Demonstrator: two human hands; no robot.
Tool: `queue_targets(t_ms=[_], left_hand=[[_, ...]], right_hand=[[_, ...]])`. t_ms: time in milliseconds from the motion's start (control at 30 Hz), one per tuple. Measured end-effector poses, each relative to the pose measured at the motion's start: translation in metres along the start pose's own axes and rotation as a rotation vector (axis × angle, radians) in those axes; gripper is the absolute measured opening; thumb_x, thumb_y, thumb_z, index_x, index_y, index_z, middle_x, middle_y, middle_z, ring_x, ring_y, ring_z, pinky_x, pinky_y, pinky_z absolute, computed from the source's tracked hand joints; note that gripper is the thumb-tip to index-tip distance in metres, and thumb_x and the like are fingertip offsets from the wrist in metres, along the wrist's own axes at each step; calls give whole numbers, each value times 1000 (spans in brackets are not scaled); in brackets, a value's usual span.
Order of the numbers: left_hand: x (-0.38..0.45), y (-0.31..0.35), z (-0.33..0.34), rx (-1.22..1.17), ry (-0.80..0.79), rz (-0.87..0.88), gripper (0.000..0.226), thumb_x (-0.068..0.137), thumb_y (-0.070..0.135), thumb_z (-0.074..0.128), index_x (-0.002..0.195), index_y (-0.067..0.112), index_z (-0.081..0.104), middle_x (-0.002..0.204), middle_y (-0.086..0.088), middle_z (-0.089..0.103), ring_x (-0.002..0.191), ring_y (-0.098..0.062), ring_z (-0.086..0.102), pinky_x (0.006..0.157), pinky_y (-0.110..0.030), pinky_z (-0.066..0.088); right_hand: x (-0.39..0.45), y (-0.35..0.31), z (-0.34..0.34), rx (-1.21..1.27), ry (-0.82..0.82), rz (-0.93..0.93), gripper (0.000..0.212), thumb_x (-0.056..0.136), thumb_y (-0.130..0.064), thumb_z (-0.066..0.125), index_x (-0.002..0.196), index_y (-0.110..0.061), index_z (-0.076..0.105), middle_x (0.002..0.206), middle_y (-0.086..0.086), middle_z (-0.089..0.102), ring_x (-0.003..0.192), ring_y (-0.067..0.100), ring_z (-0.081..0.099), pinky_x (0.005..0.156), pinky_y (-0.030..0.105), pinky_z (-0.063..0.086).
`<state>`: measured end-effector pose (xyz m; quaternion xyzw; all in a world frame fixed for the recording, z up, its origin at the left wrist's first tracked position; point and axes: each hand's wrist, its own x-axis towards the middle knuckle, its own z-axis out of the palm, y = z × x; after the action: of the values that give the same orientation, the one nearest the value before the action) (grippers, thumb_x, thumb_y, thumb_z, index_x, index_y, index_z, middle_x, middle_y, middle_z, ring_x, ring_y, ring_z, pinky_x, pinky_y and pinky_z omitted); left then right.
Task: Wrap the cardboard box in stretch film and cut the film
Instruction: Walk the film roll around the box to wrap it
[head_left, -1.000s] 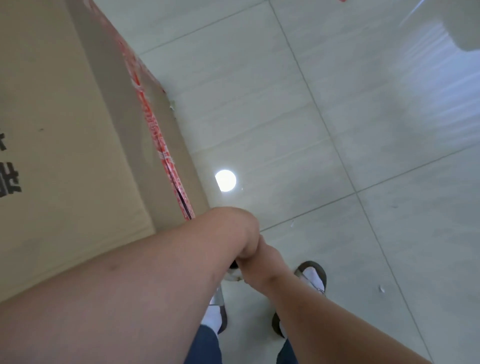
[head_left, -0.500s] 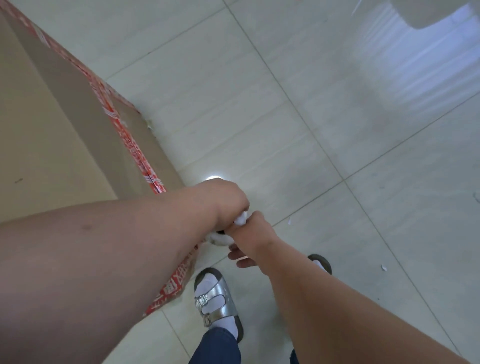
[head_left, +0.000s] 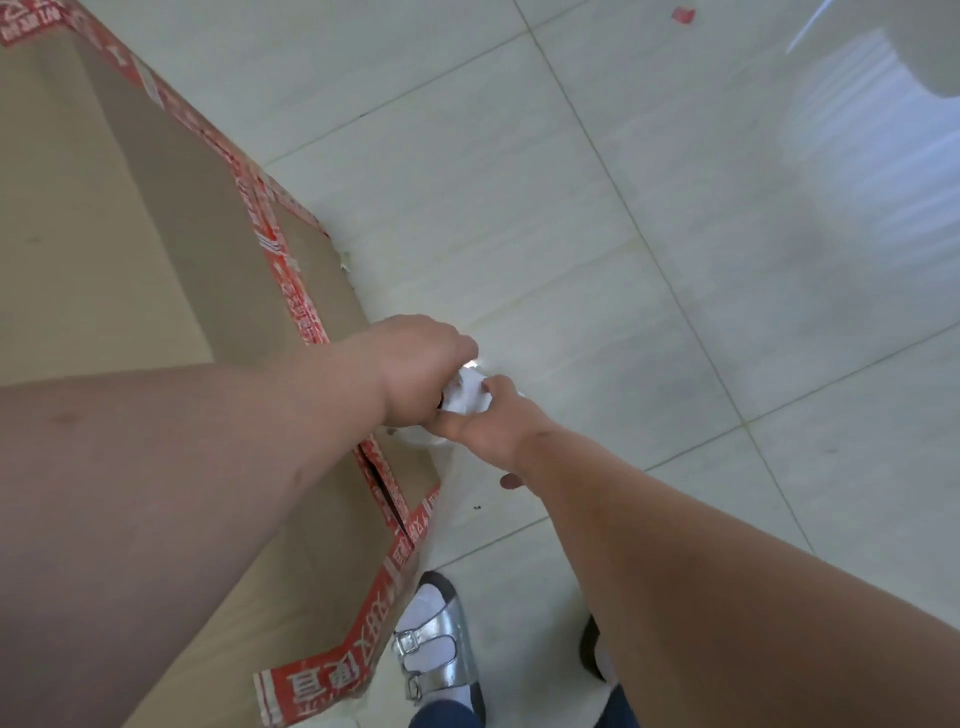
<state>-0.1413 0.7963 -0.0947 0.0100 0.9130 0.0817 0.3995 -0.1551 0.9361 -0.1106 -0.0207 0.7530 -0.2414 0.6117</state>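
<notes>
Grip: both hands meet on a white, crumpled-looking bunch of stretch film (head_left: 467, 392) just off the corner of the cardboard box (head_left: 156, 249).
Left hand: the left hand (head_left: 415, 364) is seen from the back, knuckles up, its fingers curled down over the top of the film; the fingertips are hidden under the hand.
Right hand: the right hand (head_left: 480, 431) comes in from below and holds the same bunch from the other side, one finger laid up over it and the thumb tip poking out lower down; how the remaining fingers lie is hidden.
Film: only a small bright patch shows between the two hands, with a paler rounded piece just beneath the left wrist; whether a roll sits under it cannot be told.
Box: large and plain brown, it fills the left of the view and stands on the floor (head_left: 675, 260).
Box edges: red printed tape (head_left: 291, 291) runs along the edges and down the near corner, with white characters on it; at the bottom corner a strip has lifted and curls outward.
Box seam: a dark slit opens along the taped edge below the left forearm.
Floor: pale glossy tiles with thin grout lines.
Feet: a silver buckled sandal (head_left: 441, 644) over a white sock stands just beside the lower corner of the box.
</notes>
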Motion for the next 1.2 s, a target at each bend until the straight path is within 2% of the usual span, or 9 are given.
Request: queue_targets(t_ms=[167,267,400,600,767,867,933,1033,1200], left_hand=[[0,-18,2,-190,-220,-432,44,87,51,54,111,14,56,87,-4,59,79,-24,56,69,-30,48],[2,-7,-3,-210,-294,-424,28,90,35,56,106,13,62,76,0,52,80,-22,57,65,-27,42],[5,11,-21,-130,-119,-336,17,88,20,55,103,12,60,80,0,51,79,-19,50,54,-26,31],[4,-8,-29,9,120,-159,23,80,20,61,103,20,61,90,2,50,93,-18,51,69,-29,39],[4,-46,-25,-112,235,-164,31,80,18,59,110,17,59,102,-3,58,105,-23,49,85,-33,43],[4,-56,-25,-246,162,-407,39,80,27,58,117,16,51,110,-6,58,108,-28,50,89,-38,45],[6,-61,-26,-360,-70,-560,32,86,34,55,113,17,54,111,-5,61,107,-27,57,85,-32,47],[10,-60,-25,-334,-305,-529,25,94,32,49,105,15,64,88,-3,61,99,-23,63,76,-28,46],[10,-77,-35,-326,-47,-505,8,83,20,53,80,16,59,65,2,48,69,-22,53,61,-27,40]], right_hand=[[13,-15,-18,10,-81,103,109,48,-64,74,142,-32,28,114,4,56,93,24,64,75,44,59],[11,-19,-35,-98,-166,127,98,56,-55,77,139,-24,34,113,5,57,94,22,64,80,45,58],[8,-28,-58,-75,-250,42,92,70,-50,77,145,-27,28,131,1,47,108,25,56,92,47,52],[14,-53,-66,-193,-237,-169,84,82,-42,73,148,-21,25,118,-2,47,103,19,50,88,30,44],[32,-88,-53,-343,-151,-228,67,88,-39,62,142,-16,28,117,5,53,112,28,55,88,36,46],[44,-107,-52,-399,-131,-169,62,84,-38,62,133,-15,31,121,9,53,110,30,54,89,39,47],[48,-119,-53,-445,-158,-127,64,84,-36,64,134,-12,31,126,11,50,110,29,53,85,36,44],[49,-131,-51,-561,-180,-121,73,84,-41,66,138,-7,32,128,12,50,107,27,52,80,32,39],[61,-148,-54,-704,-144,-220,68,87,-43,62,141,-12,34,129,12,54,115,31,55,89,36,47]])
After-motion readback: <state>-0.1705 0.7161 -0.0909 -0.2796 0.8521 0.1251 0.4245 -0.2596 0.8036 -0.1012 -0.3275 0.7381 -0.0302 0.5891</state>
